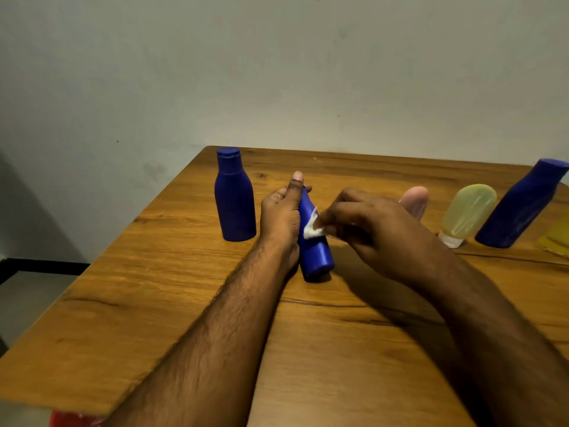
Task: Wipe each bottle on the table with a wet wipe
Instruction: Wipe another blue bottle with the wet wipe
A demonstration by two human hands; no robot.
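Bottles: three blue, first [234, 198], second [314, 241], third [520, 208]; one yellow [468, 214]; one pink [415, 200].

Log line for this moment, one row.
step: wiping | left hand: holds blue bottle | right hand: pinches wet wipe against it | table: four other bottles standing

Wood table [191, 303]: blue bottle [234, 198] upright nr far-left corner; yellow tube [466, 214], 2nd blue bottle [520, 204] nr right edge.
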